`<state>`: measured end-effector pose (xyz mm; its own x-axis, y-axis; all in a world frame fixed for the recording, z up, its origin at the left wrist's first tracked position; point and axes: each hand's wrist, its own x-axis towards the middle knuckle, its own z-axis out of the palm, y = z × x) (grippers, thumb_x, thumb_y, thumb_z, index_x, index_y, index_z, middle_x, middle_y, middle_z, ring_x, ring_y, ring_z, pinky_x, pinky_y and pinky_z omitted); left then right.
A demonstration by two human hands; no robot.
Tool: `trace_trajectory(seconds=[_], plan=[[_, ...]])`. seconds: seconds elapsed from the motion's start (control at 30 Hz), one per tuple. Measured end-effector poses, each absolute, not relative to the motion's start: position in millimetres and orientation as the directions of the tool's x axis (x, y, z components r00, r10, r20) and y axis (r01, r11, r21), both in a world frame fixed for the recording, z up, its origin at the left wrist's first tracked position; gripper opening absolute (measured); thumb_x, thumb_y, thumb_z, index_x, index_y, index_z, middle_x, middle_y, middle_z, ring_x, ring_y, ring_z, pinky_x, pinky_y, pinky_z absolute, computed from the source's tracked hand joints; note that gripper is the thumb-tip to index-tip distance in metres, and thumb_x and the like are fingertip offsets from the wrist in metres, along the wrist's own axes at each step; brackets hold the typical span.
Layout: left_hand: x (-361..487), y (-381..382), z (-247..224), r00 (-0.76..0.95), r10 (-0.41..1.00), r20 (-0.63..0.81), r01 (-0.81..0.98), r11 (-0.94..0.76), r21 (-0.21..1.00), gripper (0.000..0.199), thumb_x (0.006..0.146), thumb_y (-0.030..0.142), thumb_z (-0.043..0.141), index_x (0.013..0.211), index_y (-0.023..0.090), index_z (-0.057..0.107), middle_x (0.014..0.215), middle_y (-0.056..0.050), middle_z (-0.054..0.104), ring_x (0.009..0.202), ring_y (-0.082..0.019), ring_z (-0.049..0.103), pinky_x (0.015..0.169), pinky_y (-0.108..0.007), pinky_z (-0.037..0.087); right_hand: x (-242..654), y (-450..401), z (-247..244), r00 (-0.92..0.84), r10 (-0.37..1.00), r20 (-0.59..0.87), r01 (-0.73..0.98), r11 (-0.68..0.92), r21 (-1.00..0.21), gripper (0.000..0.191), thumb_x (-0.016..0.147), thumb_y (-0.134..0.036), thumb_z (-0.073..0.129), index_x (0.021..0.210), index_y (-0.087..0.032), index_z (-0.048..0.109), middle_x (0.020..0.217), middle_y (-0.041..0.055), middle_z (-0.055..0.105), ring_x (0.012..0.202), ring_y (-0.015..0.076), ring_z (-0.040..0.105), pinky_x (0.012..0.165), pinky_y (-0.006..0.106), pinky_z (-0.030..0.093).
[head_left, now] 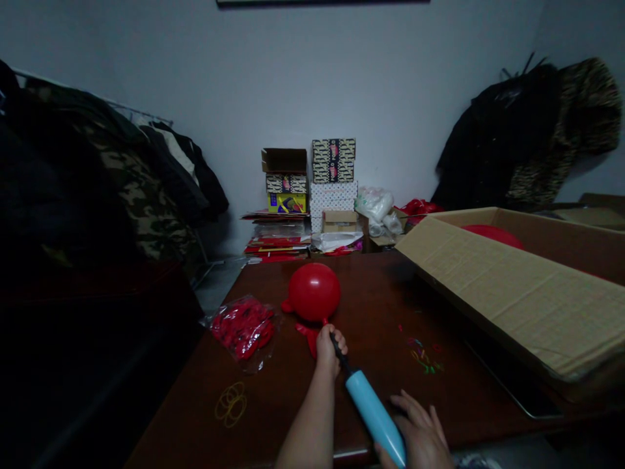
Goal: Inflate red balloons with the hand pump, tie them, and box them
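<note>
Balloon: red, inflated, round, over the worktop (273, 417); landmark for the places below (314, 291).
Left hand: forearm rising from the bottom edge, fist just below the balloon; fingers curled tight round the balloon's neck and the pump's black tip (332, 345).
Right hand: lower right of the balloon, beside and partly over the pump's near end; fingers bent and spread, blurred; cannot tell whether they grip (418, 435).
Pump: light blue barrel, slanting from below the balloon down to the right (372, 409).
Bag: clear, red contents, left of the balloon (244, 327).
Yellow bands: thin loops, lower left of the balloon (231, 404).
Carton: right of the balloon, cut off by the right edge (508, 293).
Hidden: most of the balloon's neck, inside the left fist; the pump's near end, cut off by the bottom edge; most of a red thing behind the carton's wall (495, 234).
Hard to make out: small coloured bits, right of the balloon (426, 356).
</note>
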<state>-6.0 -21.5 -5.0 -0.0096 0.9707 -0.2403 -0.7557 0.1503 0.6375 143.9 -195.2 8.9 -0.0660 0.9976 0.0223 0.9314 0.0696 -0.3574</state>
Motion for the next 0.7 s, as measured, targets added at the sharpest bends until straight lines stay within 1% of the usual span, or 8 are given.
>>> trace_trajectory(seconds=[0.07,0.17,0.27,0.37,0.43,0.6,0.67,0.7], plan=[[-6.4,-20.6,-4.6,-0.012,0.968,-0.251,-0.754,0.156,0.638,0.026,0.066,0.036,0.054,0.066,0.022,0.032,0.044,0.009,0.033,0.031,-0.006,0.029,0.033,-0.018,0.014,136.1,-185.5,20.3,-0.071,0.997,0.026,0.922,0.076,-0.380,0.037,0.069,-0.046,0.051,0.095,-0.024,0.066,0.129,0.0083,0.052,0.126,0.0313,0.038,0.105,0.061,0.015],[-6.1,-20.0,-3.4,-0.013,0.967,-0.254,-0.745,0.160,0.647,0.026,0.065,0.036,0.053,0.065,0.023,0.031,0.043,0.009,0.033,0.031,-0.006,0.028,0.032,-0.018,0.014,128.0,-178.7,27.8,-0.054,0.997,0.060,0.924,0.073,-0.375,0.037,0.071,-0.046,0.049,0.095,-0.023,0.065,0.127,0.0086,0.053,0.127,0.0298,0.038,0.106,0.059,0.014],[-4.4,-19.9,-3.6,-0.037,0.972,-0.234,-0.722,0.136,0.679,0.025,0.065,0.036,0.054,0.065,0.023,0.032,0.043,0.009,0.034,0.031,-0.006,0.029,0.032,-0.018,0.015,128.2,-180.6,21.5,-0.034,0.998,0.045,0.932,0.047,-0.360,0.038,0.072,-0.049,0.049,0.094,-0.023,0.065,0.127,0.0095,0.053,0.126,0.0309,0.038,0.105,0.060,0.015],[-2.8,-19.0,-5.3,-0.043,0.970,-0.241,-0.705,0.142,0.695,0.025,0.065,0.036,0.054,0.065,0.023,0.032,0.042,0.010,0.034,0.030,-0.006,0.029,0.032,-0.018,0.016,135.3,-185.7,8.1,-0.008,0.998,0.063,0.937,0.030,-0.349,0.049,0.067,-0.059,0.052,0.098,-0.022,0.063,0.128,0.0119,0.052,0.125,0.0336,0.039,0.103,0.063,0.017],[-2.3,-18.2,-6.8,-0.044,0.969,-0.242,-0.704,0.142,0.696,0.025,0.066,0.036,0.053,0.065,0.023,0.032,0.043,0.009,0.034,0.030,-0.006,0.029,0.032,-0.017,0.016,140.7,-187.9,0.0,-0.011,0.996,0.091,0.940,0.042,-0.339,0.053,0.064,-0.063,0.054,0.096,-0.022,0.062,0.127,0.0128,0.053,0.125,0.0350,0.039,0.102,0.064,0.017],[-2.3,-19.2,-8.3,-0.052,0.974,-0.221,-0.696,0.124,0.708,0.024,0.067,0.036,0.052,0.065,0.023,0.033,0.043,0.009,0.035,0.030,-0.006,0.029,0.031,-0.017,0.016,146.7,-192.4,-16.8,-0.078,0.985,0.153,0.944,0.123,-0.307,0.046,0.066,-0.056,0.056,0.095,-0.021,0.062,0.119,0.0120,0.059,0.122,0.0348,0.043,0.101,0.066,0.020],[-2.3,-20.8,-7.7,-0.049,0.975,-0.217,-0.690,0.124,0.713,0.024,0.067,0.036,0.053,0.065,0.023,0.033,0.043,0.009,0.035,0.030,-0.006,0.029,0.031,-0.017,0.016,147.2,-199.0,-25.6,-0.087,0.976,0.198,0.951,0.141,-0.276,0.044,0.064,-0.054,0.060,0.093,-0.021,0.063,0.114,0.0119,0.062,0.118,0.0349,0.047,0.100,0.065,0.023],[-2.4,-21.5,-7.3,-0.049,0.975,-0.216,-0.687,0.124,0.716,0.024,0.067,0.036,0.053,0.065,0.023,0.033,0.043,0.009,0.035,0.030,-0.006,0.029,0.031,-0.017,0.017,148.2,-204.1,-30.6,-0.079,0.971,0.226,0.958,0.136,-0.251,0.040,0.064,-0.050,0.062,0.091,-0.021,0.064,0.112,0.0110,0.064,0.116,0.0343,0.049,0.100,0.064,0.024]])
